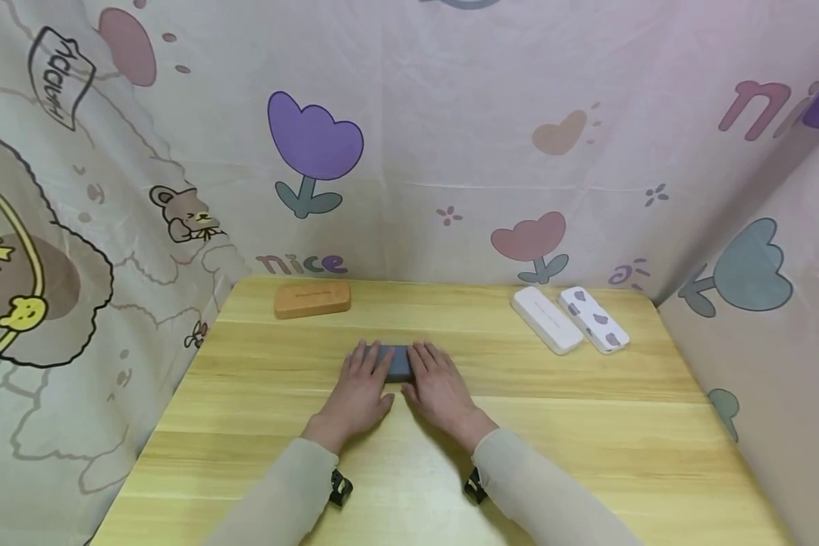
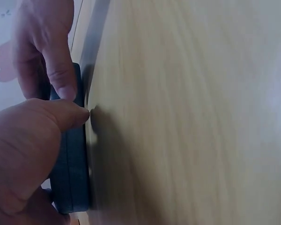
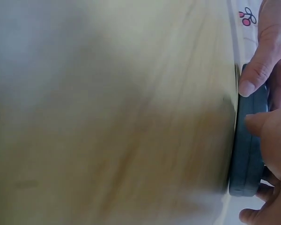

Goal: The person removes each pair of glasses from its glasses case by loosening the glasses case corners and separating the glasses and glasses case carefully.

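Note:
A dark blue-grey glasses case (image 1: 399, 364) lies lengthwise across the middle of the wooden table. My left hand (image 1: 360, 390) rests over its left end, fingers extended across the top. Over the right end lies my right hand (image 1: 442, 387), its fingers also straight and reaching the far edge. Both thumbs point inward along the near side. In the left wrist view the left thumb overlaps the front of the case (image 2: 72, 164). The right wrist view shows both thumbs at the front face of the case (image 3: 247, 154); the palms hide part of its top.
An orange-brown glasses case (image 1: 312, 299) lies at the back left of the table (image 1: 246, 425). At the back right, a white case (image 1: 547, 320) and a white case with grey-purple shapes (image 1: 594, 320) lie side by side. Printed cloth (image 1: 409, 136) hangs behind and on both sides.

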A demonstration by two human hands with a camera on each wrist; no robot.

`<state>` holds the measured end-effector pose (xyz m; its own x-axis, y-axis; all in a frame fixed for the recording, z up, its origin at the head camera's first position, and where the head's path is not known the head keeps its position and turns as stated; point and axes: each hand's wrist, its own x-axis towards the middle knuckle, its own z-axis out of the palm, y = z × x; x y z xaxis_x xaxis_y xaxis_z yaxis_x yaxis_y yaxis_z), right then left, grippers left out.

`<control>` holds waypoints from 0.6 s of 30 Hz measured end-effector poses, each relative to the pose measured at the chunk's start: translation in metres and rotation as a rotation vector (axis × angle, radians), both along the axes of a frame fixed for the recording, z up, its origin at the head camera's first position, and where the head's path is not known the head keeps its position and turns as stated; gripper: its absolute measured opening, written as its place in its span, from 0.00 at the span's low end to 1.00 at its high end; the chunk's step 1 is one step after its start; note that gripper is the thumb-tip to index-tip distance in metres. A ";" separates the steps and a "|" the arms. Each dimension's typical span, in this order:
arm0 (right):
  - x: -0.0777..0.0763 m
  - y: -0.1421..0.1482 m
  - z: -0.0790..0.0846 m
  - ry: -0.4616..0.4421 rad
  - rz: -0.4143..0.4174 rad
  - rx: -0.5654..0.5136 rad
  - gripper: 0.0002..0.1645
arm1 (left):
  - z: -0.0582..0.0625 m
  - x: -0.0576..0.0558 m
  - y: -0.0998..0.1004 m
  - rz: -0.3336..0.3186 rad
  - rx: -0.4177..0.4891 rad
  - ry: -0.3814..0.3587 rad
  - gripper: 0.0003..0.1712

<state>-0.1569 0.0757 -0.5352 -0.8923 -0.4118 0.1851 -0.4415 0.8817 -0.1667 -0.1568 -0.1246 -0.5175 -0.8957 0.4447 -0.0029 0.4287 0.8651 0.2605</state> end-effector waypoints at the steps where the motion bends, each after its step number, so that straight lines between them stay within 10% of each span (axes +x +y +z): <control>1: 0.002 0.001 0.000 -0.001 0.002 0.003 0.42 | 0.000 0.002 0.002 -0.005 0.003 -0.002 0.47; 18: 0.033 0.024 0.000 0.037 0.008 -0.006 0.39 | 0.002 0.026 0.012 -0.062 0.026 -0.037 0.47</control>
